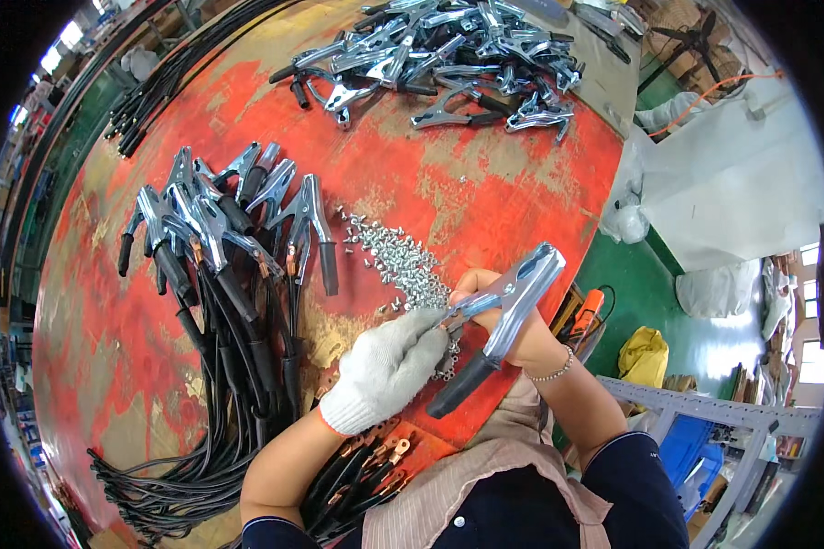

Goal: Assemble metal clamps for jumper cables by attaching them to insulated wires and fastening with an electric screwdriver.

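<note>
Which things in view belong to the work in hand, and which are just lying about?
Seem to belong:
held clamp
clamp pile
clamps with cables
small loose screws
copper-ended cables

Probably just lying about:
yellow sack
blue plastic bins
black fan

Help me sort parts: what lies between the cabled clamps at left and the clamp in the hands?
In the head view, small silvery screws lie heaped on the red tabletop between the cabled clamps and the held clamp.
</note>
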A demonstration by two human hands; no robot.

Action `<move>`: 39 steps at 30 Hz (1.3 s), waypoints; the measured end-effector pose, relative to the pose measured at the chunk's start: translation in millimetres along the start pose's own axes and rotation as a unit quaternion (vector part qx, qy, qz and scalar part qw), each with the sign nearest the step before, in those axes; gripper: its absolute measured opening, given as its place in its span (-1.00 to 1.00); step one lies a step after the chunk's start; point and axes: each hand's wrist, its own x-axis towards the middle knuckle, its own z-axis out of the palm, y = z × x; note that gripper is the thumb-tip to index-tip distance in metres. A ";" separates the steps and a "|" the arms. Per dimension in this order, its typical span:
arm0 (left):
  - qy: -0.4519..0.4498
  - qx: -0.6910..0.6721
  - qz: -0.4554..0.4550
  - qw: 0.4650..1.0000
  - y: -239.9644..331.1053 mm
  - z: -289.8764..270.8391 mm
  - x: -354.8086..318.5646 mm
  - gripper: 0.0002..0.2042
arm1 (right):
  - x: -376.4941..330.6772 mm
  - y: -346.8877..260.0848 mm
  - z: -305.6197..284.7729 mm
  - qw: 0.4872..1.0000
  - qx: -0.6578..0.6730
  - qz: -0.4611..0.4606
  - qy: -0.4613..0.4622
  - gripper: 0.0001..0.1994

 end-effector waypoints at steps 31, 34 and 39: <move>-0.005 -0.381 -0.084 0.921 -20.7 11.9 11.0 -0.68 | -78.2 39.8 -2.6 0.816 -0.544 -0.196 0.010 -0.85; -0.020 -0.388 -0.094 0.917 -18.8 12.1 12.2 -0.67 | -75.9 43.6 -2.6 0.807 -0.554 -0.206 -0.002 -0.86; -0.021 -0.304 -0.051 0.951 -25.6 17.9 10.7 -0.63 | -69.0 38.3 -6.4 0.805 -0.553 -0.214 -0.013 -0.86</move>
